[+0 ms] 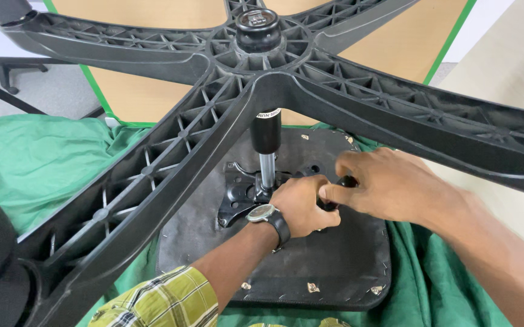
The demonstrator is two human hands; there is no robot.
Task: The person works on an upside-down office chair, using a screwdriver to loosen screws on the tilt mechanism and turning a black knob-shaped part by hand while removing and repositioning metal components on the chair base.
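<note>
1. Step in hand, as I judge it: work on the black lever knob [340, 184] at the metal mechanism plate [240, 194] under the overturned chair seat [334, 266].
2. My left hand [301, 206] is curled shut against the lower end of the knob, just right of the gas-lift column [266, 154]. A wristwatch [268, 215] sits on that wrist.
3. My right hand [389, 184] is closed, thumb and fingers pinching the knob from the right. The two hands touch.
4. The knob lies over the seat underside, beside the plate and between both hands; most of it is hidden, so I cannot tell how it is fixed.
5. Next move, as I judge it: a firm grip from both hands, and wrists kept low.
6. Clearances: the five-arm chair base [153, 175] spans overhead; one arm runs close above the right forearm, another to the left of the left wrist. Open room lies toward me, over the seat and the green cloth [37, 163].
</note>
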